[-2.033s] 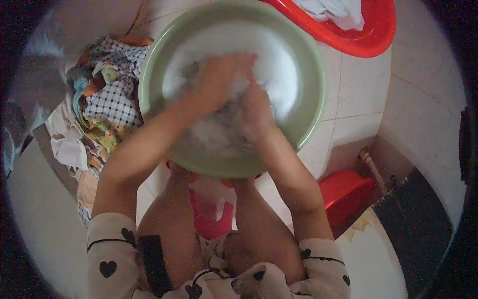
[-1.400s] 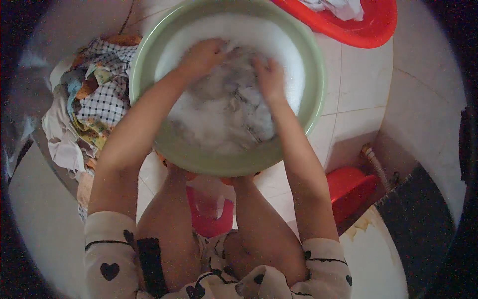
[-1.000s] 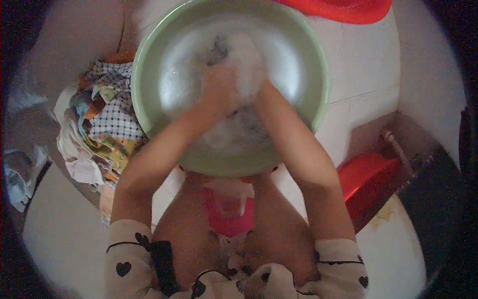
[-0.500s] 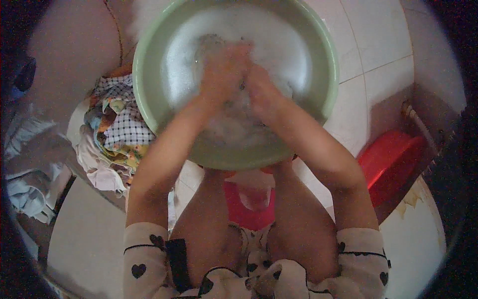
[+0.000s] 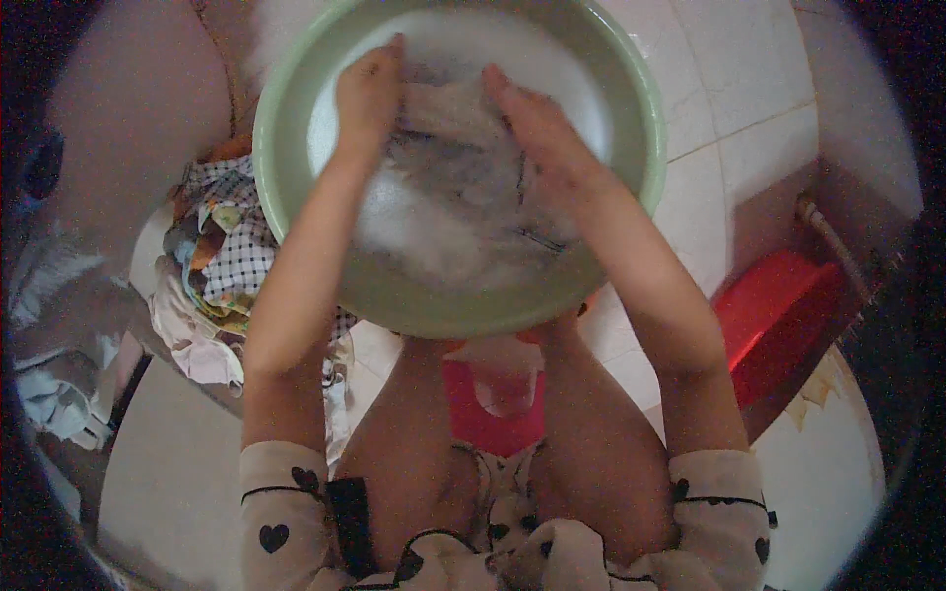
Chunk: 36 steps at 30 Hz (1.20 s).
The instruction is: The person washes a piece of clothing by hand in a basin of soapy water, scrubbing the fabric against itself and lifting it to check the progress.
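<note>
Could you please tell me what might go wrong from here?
The wet cloth between the left hand and right hand could slip, since suds may make any grip slick. Suds might splash out of the basin onto the clothes heaped close by on its left. Drips could also leave the tiles slippery.

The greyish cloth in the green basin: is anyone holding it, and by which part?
Apparently yes: the left hand seems to grip the cloth by its left edge. The right hand is at its right side, grip unclear.
</note>
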{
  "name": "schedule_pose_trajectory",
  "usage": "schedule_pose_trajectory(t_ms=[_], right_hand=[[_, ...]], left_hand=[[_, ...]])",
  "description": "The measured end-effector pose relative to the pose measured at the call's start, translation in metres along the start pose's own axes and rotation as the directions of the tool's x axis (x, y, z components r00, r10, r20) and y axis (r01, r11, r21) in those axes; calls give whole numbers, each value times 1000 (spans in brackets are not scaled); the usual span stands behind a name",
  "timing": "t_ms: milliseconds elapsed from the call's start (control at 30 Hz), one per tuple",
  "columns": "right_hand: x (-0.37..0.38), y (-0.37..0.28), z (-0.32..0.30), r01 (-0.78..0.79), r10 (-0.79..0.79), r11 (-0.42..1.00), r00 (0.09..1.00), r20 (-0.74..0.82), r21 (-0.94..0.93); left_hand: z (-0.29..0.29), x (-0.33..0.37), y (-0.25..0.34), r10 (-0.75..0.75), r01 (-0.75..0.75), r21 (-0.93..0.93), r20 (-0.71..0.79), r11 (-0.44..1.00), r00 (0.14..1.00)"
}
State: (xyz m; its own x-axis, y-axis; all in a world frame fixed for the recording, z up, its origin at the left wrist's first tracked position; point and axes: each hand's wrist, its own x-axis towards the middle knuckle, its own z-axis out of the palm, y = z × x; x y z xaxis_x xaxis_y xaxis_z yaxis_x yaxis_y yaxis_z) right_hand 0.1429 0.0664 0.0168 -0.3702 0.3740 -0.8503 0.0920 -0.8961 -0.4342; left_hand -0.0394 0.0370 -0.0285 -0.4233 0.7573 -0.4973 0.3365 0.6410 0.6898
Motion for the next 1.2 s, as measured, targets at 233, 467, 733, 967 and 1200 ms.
schedule_pose_trajectory(t_ms=[233, 467, 733, 967, 1200], right_hand=[[54, 27, -29, 468, -727, 336, 681, 92, -817], [118, 74, -57, 84, -495, -62, 863, 104, -995], [27, 2, -16, 446, -534, 676, 845, 28, -587], [-12, -16, -34, 414, -430, 891, 901, -53, -185], [14, -12, -43, 429, -558, 679, 829, -40, -595]], left_hand=[[23, -9, -17, 536, -538, -9, 81, 843, 840], [44, 0, -52, 88, -194, 433, 253, 881, 964], [7, 1, -60, 300, -495, 555, 408, 668, 862], [-36, -58, -9, 386, -409, 42, 259, 911, 885], [-38, -63, 18, 39, 19, -223, 254, 975, 966]])
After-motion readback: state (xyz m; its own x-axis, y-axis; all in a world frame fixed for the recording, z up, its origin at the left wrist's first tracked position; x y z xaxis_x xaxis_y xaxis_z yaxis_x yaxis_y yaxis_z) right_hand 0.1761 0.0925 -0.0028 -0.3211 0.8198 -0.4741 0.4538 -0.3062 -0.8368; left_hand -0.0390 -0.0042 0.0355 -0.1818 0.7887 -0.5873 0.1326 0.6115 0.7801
